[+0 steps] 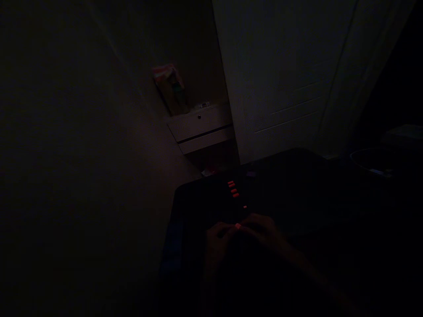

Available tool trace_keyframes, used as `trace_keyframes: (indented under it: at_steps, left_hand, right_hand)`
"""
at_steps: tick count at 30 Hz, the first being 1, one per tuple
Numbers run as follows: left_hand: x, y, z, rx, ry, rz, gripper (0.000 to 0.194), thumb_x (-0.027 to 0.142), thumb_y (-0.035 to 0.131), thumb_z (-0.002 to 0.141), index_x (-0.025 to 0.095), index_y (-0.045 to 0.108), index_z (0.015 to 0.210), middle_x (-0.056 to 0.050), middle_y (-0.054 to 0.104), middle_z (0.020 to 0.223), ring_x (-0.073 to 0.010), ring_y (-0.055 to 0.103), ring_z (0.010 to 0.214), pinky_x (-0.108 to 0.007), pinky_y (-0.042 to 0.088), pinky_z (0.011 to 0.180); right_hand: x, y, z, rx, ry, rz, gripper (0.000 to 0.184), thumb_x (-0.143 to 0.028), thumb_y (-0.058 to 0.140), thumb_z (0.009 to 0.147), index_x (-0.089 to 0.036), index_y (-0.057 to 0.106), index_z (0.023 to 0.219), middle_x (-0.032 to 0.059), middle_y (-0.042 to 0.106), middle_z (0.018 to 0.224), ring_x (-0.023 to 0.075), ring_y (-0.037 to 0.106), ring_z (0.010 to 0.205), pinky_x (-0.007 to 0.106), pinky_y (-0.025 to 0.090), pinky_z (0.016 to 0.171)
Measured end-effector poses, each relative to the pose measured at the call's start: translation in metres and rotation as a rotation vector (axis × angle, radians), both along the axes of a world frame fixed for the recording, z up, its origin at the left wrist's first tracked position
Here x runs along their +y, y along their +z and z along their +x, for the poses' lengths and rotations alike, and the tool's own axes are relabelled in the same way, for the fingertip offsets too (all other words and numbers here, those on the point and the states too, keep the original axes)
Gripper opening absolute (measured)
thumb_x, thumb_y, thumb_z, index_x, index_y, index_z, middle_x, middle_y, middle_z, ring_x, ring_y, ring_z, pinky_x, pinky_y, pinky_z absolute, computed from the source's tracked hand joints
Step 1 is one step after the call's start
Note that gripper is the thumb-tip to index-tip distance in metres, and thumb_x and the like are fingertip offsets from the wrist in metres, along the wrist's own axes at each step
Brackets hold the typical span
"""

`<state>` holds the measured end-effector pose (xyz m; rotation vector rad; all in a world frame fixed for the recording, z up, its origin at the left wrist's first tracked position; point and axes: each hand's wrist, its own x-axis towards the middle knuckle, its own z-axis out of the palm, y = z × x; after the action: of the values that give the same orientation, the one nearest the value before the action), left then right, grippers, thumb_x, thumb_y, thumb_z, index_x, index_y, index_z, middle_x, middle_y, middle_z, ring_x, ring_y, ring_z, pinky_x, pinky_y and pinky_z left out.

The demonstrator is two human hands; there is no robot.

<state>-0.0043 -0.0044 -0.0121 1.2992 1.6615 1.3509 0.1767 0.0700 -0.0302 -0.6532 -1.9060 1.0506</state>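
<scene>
The scene is very dark. The left hand and the right hand meet low in the middle of the view, fingertips drawn together over a small pink piece. The piece sits right between the fingertips of both hands, pinched from either side; whether one hand alone bears it cannot be told in this light. The right forearm runs off toward the lower right, and the left wrist drops straight down out of view.

The hands hover over a dark surface that fills the lower middle and right of the view. Whether the hands touch it cannot be told. Just beyond the hands, on that surface, lies a short row of red pieces, four of them lined up one after another, running away from the person. A single smaller red dot lies between that row and the hands, apart from both.

Farther back, past the surface's far edge, a pale drawer unit with a small round knob stands against the wall. A colourful box leans on top of it, tilted. To the right of the unit rises a white door. At the far right, near the surface, a round dark bowl-like rim shows faintly.
</scene>
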Motion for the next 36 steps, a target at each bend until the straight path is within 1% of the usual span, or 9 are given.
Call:
trace_keyframes:
  at_steps: [5,10,16,20,28,31,36]
  left_hand:
    - [-0.0006,0.0027,0.0014,0.012,-0.016,0.008,0.022,0.042,0.081,0.078,0.020,0.082,0.078,-0.006,0.080,0.083,-0.0235,0.072,0.082,-0.032,0.053,0.079]
    - [-0.0012,0.0022,0.0016,0.025,-0.024,0.019,0.021,0.042,0.080,0.080,0.021,0.082,0.080,-0.006,0.080,0.085,-0.0236,0.072,0.085,-0.033,0.053,0.082]
    - [-0.0003,0.0009,0.0018,0.040,-0.011,0.037,0.024,0.044,0.080,0.080,0.020,0.082,0.079,-0.006,0.079,0.083,-0.0224,0.070,0.080,-0.031,0.053,0.074]
    - [-0.0002,0.0018,0.0024,0.055,-0.011,0.032,0.023,0.043,0.081,0.079,0.020,0.082,0.079,-0.006,0.078,0.082,-0.0220,0.070,0.079,-0.031,0.052,0.074]
    - [-0.0007,0.0064,0.0035,0.014,-0.029,0.048,0.020,0.040,0.081,0.079,0.020,0.083,0.080,-0.006,0.080,0.084,-0.0235,0.073,0.083,-0.032,0.055,0.078]
    - [-0.0008,0.0055,0.0029,0.037,-0.035,0.057,0.019,0.040,0.080,0.081,0.021,0.083,0.080,-0.006,0.080,0.085,-0.0231,0.073,0.082,-0.031,0.055,0.077]
    - [-0.0002,0.0027,0.0017,0.047,-0.033,0.065,0.021,0.042,0.080,0.081,0.020,0.083,0.080,-0.006,0.080,0.085,-0.0231,0.073,0.082,-0.032,0.054,0.076]
  right_hand:
    - [0.0007,0.0001,-0.0006,0.004,0.007,-0.011,0.025,-0.046,0.068,0.096,-0.023,0.079,0.096,0.0044,0.078,0.094,0.0203,0.074,0.085,0.030,0.056,0.080]
    - [0.0008,-0.0008,-0.0005,0.008,-0.003,0.002,0.027,-0.047,0.067,0.096,-0.023,0.079,0.095,0.0042,0.078,0.091,0.0199,0.074,0.083,0.029,0.056,0.079]
    - [0.0011,0.0003,-0.0007,-0.008,0.006,0.004,0.025,-0.045,0.067,0.097,-0.024,0.079,0.097,0.0043,0.078,0.093,0.0198,0.073,0.084,0.029,0.056,0.078]
    - [-0.0001,0.0012,-0.0003,0.001,0.000,0.002,0.025,-0.045,0.067,0.097,-0.023,0.079,0.095,0.0041,0.077,0.091,0.0197,0.073,0.083,0.030,0.055,0.077]
    - [-0.0008,0.0031,0.0004,0.003,0.007,-0.019,0.026,-0.046,0.066,0.097,-0.023,0.079,0.096,0.0046,0.077,0.093,0.0201,0.073,0.086,0.030,0.055,0.080]
    - [-0.0005,0.0035,0.0002,-0.001,0.015,-0.014,0.026,-0.046,0.066,0.098,-0.023,0.078,0.096,0.0048,0.077,0.094,0.0202,0.073,0.087,0.030,0.055,0.081]
    - [-0.0009,0.0047,0.0001,0.003,0.011,-0.017,0.030,-0.050,0.065,0.097,-0.023,0.078,0.096,0.0054,0.077,0.093,0.0205,0.072,0.085,0.031,0.055,0.079]
